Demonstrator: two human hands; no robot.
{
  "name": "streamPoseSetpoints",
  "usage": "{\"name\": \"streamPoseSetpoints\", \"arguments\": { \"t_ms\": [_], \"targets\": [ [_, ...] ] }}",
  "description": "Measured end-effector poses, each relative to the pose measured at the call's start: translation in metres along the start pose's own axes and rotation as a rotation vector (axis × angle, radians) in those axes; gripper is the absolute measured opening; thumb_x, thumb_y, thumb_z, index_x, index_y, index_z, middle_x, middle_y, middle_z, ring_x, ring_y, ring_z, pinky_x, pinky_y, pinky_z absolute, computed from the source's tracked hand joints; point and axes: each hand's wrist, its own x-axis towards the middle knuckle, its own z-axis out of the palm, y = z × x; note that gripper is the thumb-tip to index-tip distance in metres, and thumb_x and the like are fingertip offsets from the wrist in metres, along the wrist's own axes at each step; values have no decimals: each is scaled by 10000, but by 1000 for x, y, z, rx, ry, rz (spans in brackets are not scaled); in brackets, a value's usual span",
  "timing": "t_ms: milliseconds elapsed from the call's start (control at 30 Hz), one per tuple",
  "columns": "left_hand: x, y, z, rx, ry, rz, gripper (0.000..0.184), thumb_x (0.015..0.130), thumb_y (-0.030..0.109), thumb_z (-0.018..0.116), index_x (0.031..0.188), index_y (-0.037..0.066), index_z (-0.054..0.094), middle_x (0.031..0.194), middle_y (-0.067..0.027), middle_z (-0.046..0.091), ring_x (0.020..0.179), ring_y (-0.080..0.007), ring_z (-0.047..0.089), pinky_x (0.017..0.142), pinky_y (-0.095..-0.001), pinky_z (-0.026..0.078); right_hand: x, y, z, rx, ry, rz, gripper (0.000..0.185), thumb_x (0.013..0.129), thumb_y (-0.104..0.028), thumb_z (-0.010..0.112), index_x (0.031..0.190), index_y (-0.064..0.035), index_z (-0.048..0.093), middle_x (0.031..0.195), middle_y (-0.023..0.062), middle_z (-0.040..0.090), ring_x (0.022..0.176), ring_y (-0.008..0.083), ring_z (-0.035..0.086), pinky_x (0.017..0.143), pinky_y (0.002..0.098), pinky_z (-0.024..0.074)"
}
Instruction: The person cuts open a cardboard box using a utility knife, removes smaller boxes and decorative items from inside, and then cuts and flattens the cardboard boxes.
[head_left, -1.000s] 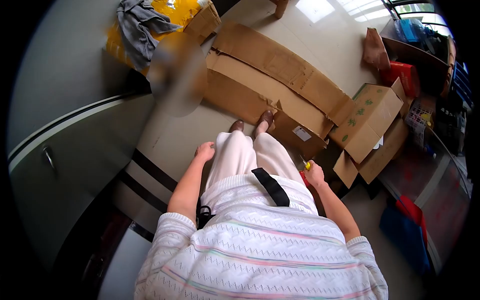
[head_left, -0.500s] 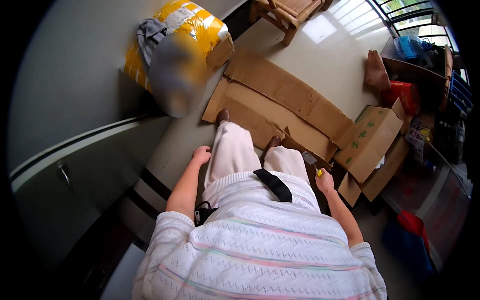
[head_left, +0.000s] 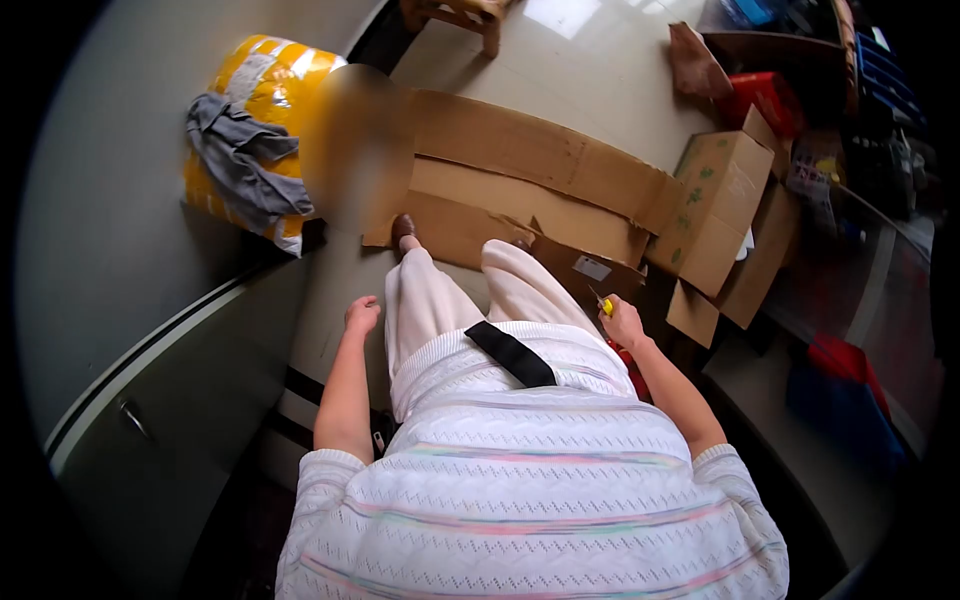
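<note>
My right hand is closed around a yellow-handled tool with a thin pointed end, held beside my right thigh; its exact kind is too small to tell. My left hand hangs beside my left leg, fingers loosely curled, nothing visible in it. In front of me a flattened cardboard sheet lies on the floor, with my shoes at its near edge. A white label shows on its near right part. To the right stands an open cardboard box with green printing.
A yellow-wrapped parcel with a grey cloth over it stands front left; a blurred patch hides its right side. A wooden stool is ahead. Right are a red box and a blue-red bag. A dark cabinet door stands left.
My view has shifted, so the cardboard and parcel sit further left and the stool is partly cut off. More of the grey cloth shows. My right hand still holds the yellow-handled tool.
</note>
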Motion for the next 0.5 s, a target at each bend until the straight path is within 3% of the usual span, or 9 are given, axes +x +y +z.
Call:
{"name": "streamPoseSetpoints", "arguments": {
  "t_ms": [100,267,500],
  "targets": [
    [-12,6,39,-30,-72,-19,404,724,162,606,1122,90,588,1093,-97,609,991,-219,580,868,-304,440,-26,51,-13,6,26,100,196,754,-153,593,920,-51,572,879,198,612,851,362,583,738,411,467],
    [-29,27,70,152,-158,129,392,735,145,609,1122,86,587,1052,-106,623,938,-208,595,840,-303,451,-63,131,-14,-38,10,315,195,762,-160,574,929,-59,566,900,202,608,874,365,576,745,423,462],
    [-16,73,51,161,-112,133,387,734,129,592,1118,79,586,1014,-112,636,915,-195,602,820,-290,458,-94,136,17,147,31,408,201,752,-166,569,913,-46,569,897,211,604,870,370,575,753,411,458]
  ]
}}
